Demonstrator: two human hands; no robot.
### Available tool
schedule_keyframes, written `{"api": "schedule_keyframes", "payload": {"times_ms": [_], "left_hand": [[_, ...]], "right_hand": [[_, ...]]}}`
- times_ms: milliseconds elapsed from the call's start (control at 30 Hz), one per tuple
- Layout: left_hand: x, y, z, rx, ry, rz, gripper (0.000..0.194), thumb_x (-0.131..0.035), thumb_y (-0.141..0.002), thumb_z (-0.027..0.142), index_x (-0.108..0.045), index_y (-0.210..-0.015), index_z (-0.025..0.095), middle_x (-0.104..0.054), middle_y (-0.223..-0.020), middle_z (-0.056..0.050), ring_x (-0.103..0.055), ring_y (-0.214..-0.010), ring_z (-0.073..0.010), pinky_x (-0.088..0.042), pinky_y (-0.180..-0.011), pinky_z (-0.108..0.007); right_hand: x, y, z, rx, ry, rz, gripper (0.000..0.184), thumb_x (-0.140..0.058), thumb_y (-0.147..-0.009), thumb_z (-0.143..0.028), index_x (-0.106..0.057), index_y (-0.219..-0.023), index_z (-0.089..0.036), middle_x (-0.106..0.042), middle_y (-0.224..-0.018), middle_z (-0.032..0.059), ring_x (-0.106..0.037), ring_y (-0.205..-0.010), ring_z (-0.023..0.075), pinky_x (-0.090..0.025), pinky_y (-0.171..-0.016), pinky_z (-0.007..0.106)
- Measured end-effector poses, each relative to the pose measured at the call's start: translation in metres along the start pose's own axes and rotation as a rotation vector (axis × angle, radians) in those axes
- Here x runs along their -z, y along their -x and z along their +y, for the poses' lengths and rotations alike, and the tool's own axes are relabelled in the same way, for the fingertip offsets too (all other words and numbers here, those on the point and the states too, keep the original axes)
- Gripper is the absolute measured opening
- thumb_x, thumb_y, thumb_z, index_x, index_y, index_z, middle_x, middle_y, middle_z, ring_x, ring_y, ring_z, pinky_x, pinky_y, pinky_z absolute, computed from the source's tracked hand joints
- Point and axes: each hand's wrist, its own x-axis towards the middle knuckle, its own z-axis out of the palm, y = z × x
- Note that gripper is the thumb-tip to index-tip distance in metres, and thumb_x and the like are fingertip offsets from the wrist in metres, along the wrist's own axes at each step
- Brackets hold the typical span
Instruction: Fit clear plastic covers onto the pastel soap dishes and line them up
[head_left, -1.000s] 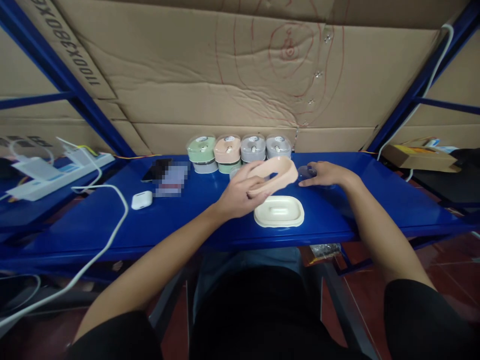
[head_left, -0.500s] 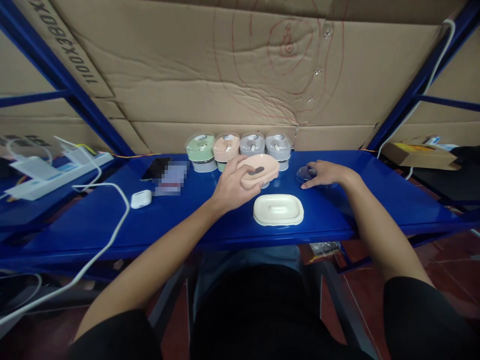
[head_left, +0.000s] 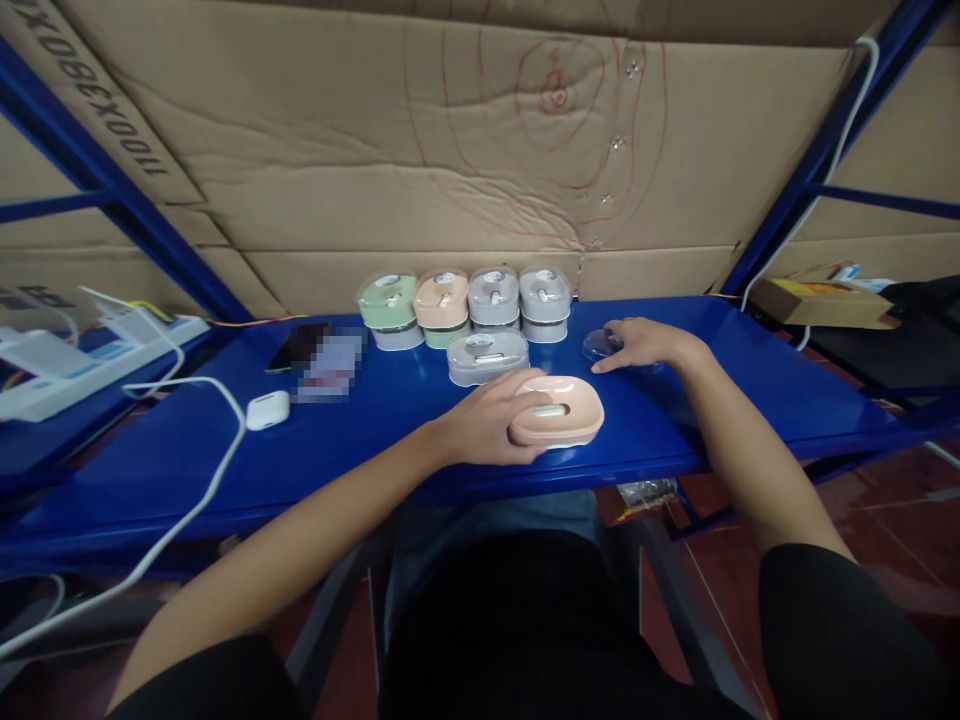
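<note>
My left hand grips the left end of a peach oval soap dish tray. The tray sits over the cream base, whose raised middle shows through the slot; most of the base is hidden beneath. To the right, my right hand has its fingers over a clear plastic lid lying on the blue tabletop, the thumb along its near side. Just behind the tray stands a grey soap box with a clear lid.
Stacked soap boxes in green, peach and grey line the cardboard wall. At left lie a white earbud case, a dark phone, a white cable and a power strip. A cardboard box sits at right.
My left hand has brought the peach tray down and right onto the cream base. The grey box behind it has come into view. My right hand stays at the clear lid.
</note>
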Motion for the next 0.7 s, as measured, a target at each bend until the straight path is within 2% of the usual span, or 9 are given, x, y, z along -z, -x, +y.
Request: {"api": "schedule_keyframes", "payload": {"times_ms": [100,167,233,333,400,433,500,567,700], "left_hand": [[0.004,-0.001,-0.003,0.020,0.040,-0.033,0.062,-0.085,-0.090,0.035,-0.072,-0.150,0.029,-0.050,-0.177,-0.015,-0.045,-0.168,-0.0379,-0.041,-0.138,-0.059],[0.004,-0.002,-0.008,0.049,0.094,-0.062,0.064,-0.087,-0.091,0.040,-0.070,-0.152,0.031,-0.049,-0.178,-0.013,-0.043,-0.170,-0.0389,-0.039,-0.139,-0.061],[0.000,-0.005,-0.014,0.108,0.157,-0.071,0.082,-0.093,-0.086,0.048,-0.062,-0.160,0.030,-0.048,-0.179,-0.016,-0.042,-0.170,-0.0423,-0.039,-0.138,-0.065],[-0.006,-0.008,-0.020,0.229,0.222,0.003,0.126,-0.102,-0.072,0.057,-0.038,-0.175,0.025,-0.047,-0.178,-0.025,-0.043,-0.168,-0.0484,-0.041,-0.134,-0.071],[-0.005,-0.007,-0.018,0.254,0.232,0.057,0.140,-0.105,-0.066,0.059,-0.030,-0.178,0.022,-0.047,-0.177,-0.028,-0.046,-0.165,-0.0493,-0.043,-0.133,-0.070],[-0.003,-0.007,-0.015,0.245,0.224,0.081,0.139,-0.104,-0.067,0.060,-0.029,-0.177,0.021,-0.049,-0.175,-0.028,-0.050,-0.163,-0.0482,-0.045,-0.132,-0.067],[0.007,-0.004,-0.009,0.211,0.175,0.144,0.122,-0.097,-0.076,0.062,-0.035,-0.174,0.022,-0.060,-0.165,-0.024,-0.062,-0.151,-0.0431,-0.052,-0.126,-0.060],[0.018,-0.002,-0.006,0.183,0.082,0.239,0.094,-0.084,-0.089,0.061,-0.046,-0.165,0.022,-0.069,-0.150,-0.019,-0.071,-0.136,-0.0374,-0.058,-0.119,-0.055],[0.032,-0.002,-0.013,0.256,-0.112,0.425,0.044,-0.056,-0.108,0.049,-0.061,-0.141,0.019,-0.074,-0.128,-0.015,-0.073,-0.121,-0.0325,-0.061,-0.109,-0.050]], "right_hand": [[0.008,0.012,-0.009,0.031,-0.066,0.121,0.095,-0.079,-0.077,-0.090,-0.074,-0.148,-0.026,-0.080,-0.138,0.0172,-0.075,-0.124,0.0463,-0.061,-0.106,0.057],[0.013,0.022,-0.017,0.117,-0.167,0.200,0.094,-0.081,-0.077,-0.088,-0.073,-0.150,-0.028,-0.081,-0.140,0.0147,-0.075,-0.126,0.0451,-0.060,-0.109,0.057],[0.016,0.031,-0.028,0.269,-0.265,0.215,0.094,-0.084,-0.077,-0.084,-0.072,-0.153,-0.031,-0.079,-0.144,0.0108,-0.074,-0.130,0.0428,-0.059,-0.114,0.057],[0.015,0.040,-0.050,0.514,-0.285,0.181,0.093,-0.086,-0.077,-0.081,-0.071,-0.155,-0.032,-0.078,-0.145,0.0088,-0.073,-0.130,0.0403,-0.057,-0.116,0.057],[0.009,0.045,-0.067,0.600,-0.242,0.170,0.095,-0.086,-0.078,-0.081,-0.070,-0.156,-0.030,-0.078,-0.141,0.0116,-0.073,-0.127,0.0406,-0.058,-0.113,0.057],[0.005,0.047,-0.076,0.614,-0.222,0.172,0.098,-0.086,-0.078,-0.082,-0.068,-0.158,-0.028,-0.077,-0.140,0.0134,-0.073,-0.126,0.0412,-0.058,-0.110,0.058],[-0.004,0.050,-0.090,0.609,-0.200,0.195,0.104,-0.085,-0.081,-0.083,-0.062,-0.164,-0.026,-0.074,-0.143,0.0173,-0.072,-0.125,0.0426,-0.060,-0.107,0.059],[-0.013,0.052,-0.100,0.590,-0.183,0.243,0.108,-0.082,-0.084,-0.084,-0.056,-0.169,-0.024,-0.071,-0.145,0.0202,-0.071,-0.126,0.0435,-0.060,-0.106,0.059],[-0.025,0.050,-0.106,0.559,-0.090,0.292,0.104,-0.078,-0.086,-0.086,-0.060,-0.165,-0.020,-0.072,-0.135,0.0210,-0.071,-0.119,0.0434,-0.060,-0.102,0.058]]}}
